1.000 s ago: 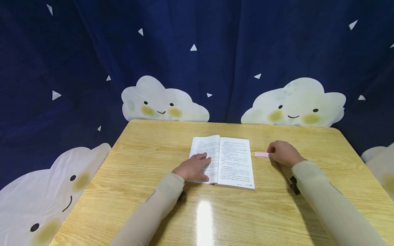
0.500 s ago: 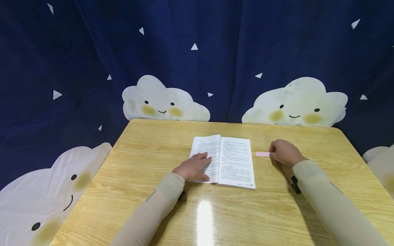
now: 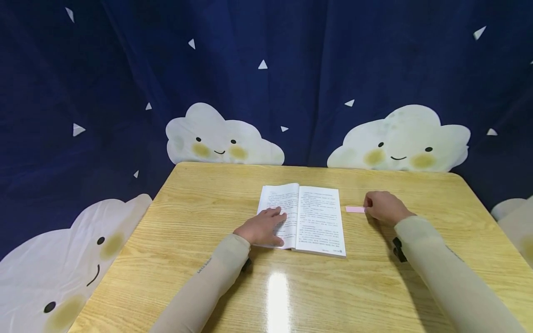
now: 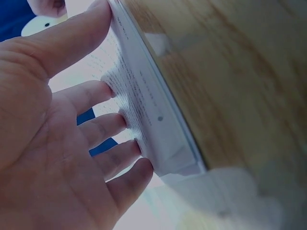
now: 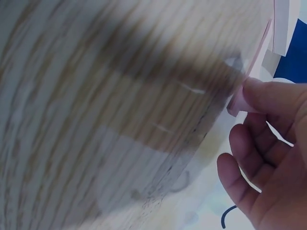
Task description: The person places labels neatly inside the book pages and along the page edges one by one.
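An open book (image 3: 319, 222) with printed pages lies on the table. My left hand (image 3: 263, 227) rests on its left page, fingers spread; in the left wrist view the fingertips of the left hand (image 4: 62, 129) touch the page (image 4: 144, 100) near its outer edge. Right of the book, my right hand (image 3: 384, 206) pinches one end of a pink paper strip (image 3: 355, 209). In the right wrist view the thumb and forefinger of the right hand (image 5: 273, 134) grip the strip (image 5: 256, 57), and the other fingers curl loosely. The strip's other end points toward the book.
The wooden table (image 3: 200, 194) has rounded far corners. Behind it hangs a dark blue curtain (image 3: 291, 83) with white triangles and smiling clouds. A bright light reflection shows on the tabletop near the front.
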Demonstrator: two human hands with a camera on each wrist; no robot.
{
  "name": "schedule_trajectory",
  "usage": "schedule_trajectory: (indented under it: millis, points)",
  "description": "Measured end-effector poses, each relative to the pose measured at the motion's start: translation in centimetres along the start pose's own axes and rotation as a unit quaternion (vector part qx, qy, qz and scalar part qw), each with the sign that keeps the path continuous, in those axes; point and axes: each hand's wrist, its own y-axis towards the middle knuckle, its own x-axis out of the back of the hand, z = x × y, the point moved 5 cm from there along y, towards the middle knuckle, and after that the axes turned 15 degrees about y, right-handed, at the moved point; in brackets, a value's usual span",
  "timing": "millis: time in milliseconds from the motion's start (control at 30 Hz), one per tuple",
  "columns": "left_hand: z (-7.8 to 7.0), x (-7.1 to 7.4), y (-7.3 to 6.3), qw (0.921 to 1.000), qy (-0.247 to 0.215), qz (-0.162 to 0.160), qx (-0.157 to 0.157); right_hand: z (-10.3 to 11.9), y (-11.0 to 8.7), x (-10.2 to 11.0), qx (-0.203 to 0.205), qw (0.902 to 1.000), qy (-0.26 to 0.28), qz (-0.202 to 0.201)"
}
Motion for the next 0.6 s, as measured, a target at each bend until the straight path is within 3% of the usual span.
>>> schedule_trajectory:
  millis: [600]
  points:
    - [0.06,-0.1,0.18,1.0,0.001,-0.003,0.0,0.18,0.09,0.7,0.003,0.9976,0.066,0.021]
